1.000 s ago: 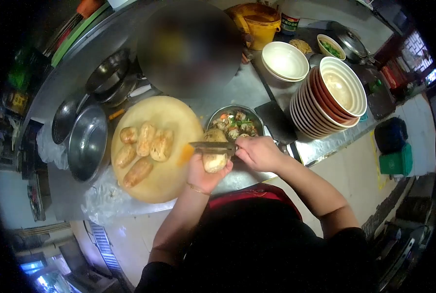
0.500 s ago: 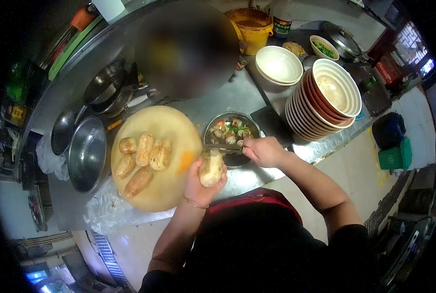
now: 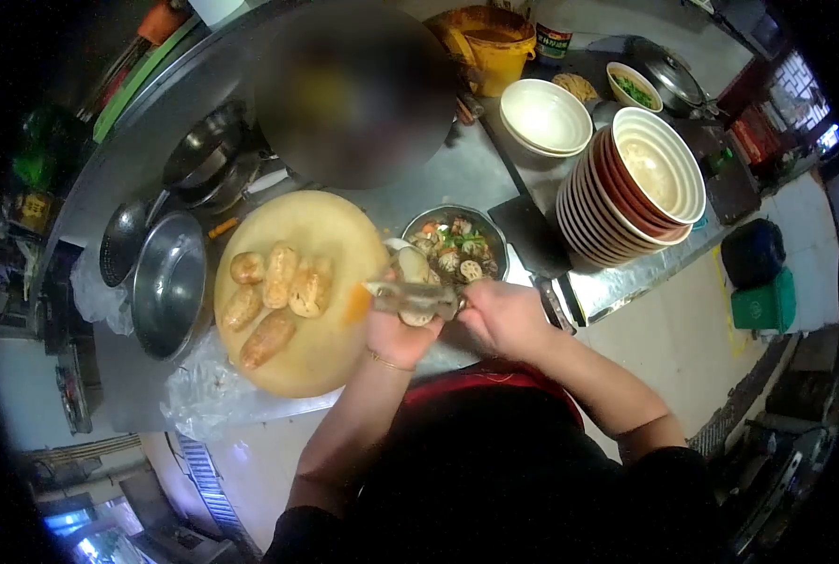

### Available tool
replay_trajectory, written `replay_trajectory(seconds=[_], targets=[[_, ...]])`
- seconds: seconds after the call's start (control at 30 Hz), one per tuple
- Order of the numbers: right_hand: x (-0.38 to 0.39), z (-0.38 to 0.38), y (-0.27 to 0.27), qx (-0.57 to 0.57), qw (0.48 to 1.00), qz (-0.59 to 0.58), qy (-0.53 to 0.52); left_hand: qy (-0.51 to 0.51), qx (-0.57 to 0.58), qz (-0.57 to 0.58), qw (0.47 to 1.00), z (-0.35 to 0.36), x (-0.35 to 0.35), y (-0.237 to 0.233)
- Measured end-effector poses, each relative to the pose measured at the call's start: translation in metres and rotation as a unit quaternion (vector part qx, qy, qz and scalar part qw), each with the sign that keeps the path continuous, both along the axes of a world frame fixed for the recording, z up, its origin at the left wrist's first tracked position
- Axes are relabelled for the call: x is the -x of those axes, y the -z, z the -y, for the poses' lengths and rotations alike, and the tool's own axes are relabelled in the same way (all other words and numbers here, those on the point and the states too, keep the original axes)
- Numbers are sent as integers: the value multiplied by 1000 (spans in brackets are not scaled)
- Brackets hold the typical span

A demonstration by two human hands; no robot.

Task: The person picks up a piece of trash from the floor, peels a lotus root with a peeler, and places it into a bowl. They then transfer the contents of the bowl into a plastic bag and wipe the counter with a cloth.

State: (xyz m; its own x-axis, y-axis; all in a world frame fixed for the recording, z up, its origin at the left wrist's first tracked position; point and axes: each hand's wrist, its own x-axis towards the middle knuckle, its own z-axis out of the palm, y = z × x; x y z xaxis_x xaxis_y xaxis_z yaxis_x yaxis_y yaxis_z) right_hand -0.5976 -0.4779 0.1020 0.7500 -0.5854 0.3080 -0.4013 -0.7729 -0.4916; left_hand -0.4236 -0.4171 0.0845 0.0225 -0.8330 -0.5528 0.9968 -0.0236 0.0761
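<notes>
My left hand (image 3: 396,336) is closed around a partly peeled, pale root vegetable (image 3: 414,265) near the right edge of the round cutting board (image 3: 344,226). A metal peeler (image 3: 417,299), blurred by motion, lies across the vegetable, its handle in my closed right hand (image 3: 506,318). Just beyond both hands, a metal bowl (image 3: 501,235) holds peelings and colourful scraps. Several brown unpeeled root vegetables (image 3: 280,274) rest on the board's left half.
Stacked bowls (image 3: 617,197) stand at the right, beside a cleaver (image 3: 529,233). White bowls (image 3: 546,113) and a yellow bucket (image 3: 504,61) are farther back. An oval metal basin (image 3: 170,287) and plastic bag (image 3: 203,390) lie left; a blurred dark patch covers the top middle.
The peeler has moved left and nearer to me, over the vegetable. My right hand has come closer to my left, and the vegetable is now tilted differently.
</notes>
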Motion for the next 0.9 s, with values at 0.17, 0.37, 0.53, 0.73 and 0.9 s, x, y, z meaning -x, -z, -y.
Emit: replay_trajectory(seconds=[0.17, 0.37, 0.53, 0.73, 0.9], targets=[[-6, -1, -16, 13, 997, -81, 4, -10, -12, 49, 999, 9, 12, -13], [27, 55, 22, -86, 975, -166, 120, 30, -15, 36, 999, 3, -9, 18], [1, 18, -20, -31, 996, -72, -52, 8, -45, 69, 997, 9, 4, 3], [8, 65, 13, -39, 982, -160, 90, 38, -17, 66, 997, 3, -12, 25], [-5, 34, -15, -52, 991, -122, -15, 21, -94, 81, 992, 12, -10, 2]])
